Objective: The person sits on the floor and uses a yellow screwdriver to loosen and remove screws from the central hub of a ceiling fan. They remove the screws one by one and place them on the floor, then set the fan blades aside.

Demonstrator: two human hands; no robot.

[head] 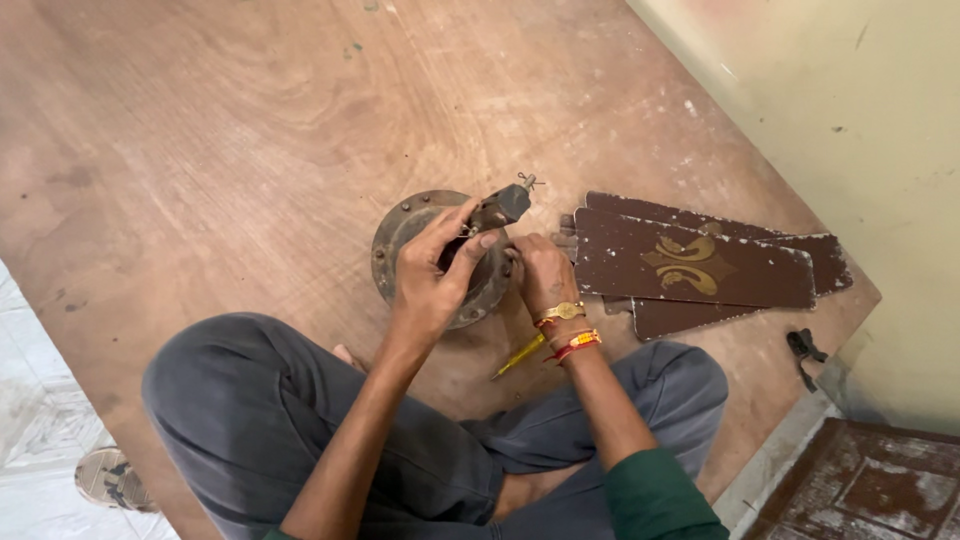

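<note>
Nearest the lens: grey trousers (300, 420) over crossed legs, spread from 9 o'clock to 3 o'clock along the bottom of the view, with a green sleeve cuff (655, 495) at 5 o'clock. Seated on a broad brown plywood board (220, 130) that fills most of the view.

Just past the knees, near centre: a round rusty metal fan motor housing (400, 235), ringed with small bolt heads, lying flat on the board. Left hand (430, 275) draped over its top, thumb and forefinger pinched closed on a small dark part at the hub. Right hand (543, 272) at 3 o'clock of the housing, fingers curled shut against its rim; exactly what sits inside that grip cannot be told. On the right wrist, a gold bracelet and red and yellow thread bands (570, 335).

At 1 o'clock of the housing, touching the left fingertips: a dark grey metal stem with a small screw end (512, 200), tilted up and away.

Under the right forearm, at 6 o'clock of the housing: a yellow-handled screwdriver (518, 355) lying flat on the board.

At 3 o'clock of the hands, just beside the right knuckles: a loose stack of about 3 dark brown fan blades with a gold ornament (700, 265), overlapping one another.

Farther out at 4 o'clock, near the board's edge: a small black metal clip-like piece (803, 348). Beyond it, a pale wall. At 8 o'clock, off the board, a worn sandal (108, 478) on a tiled floor.
</note>
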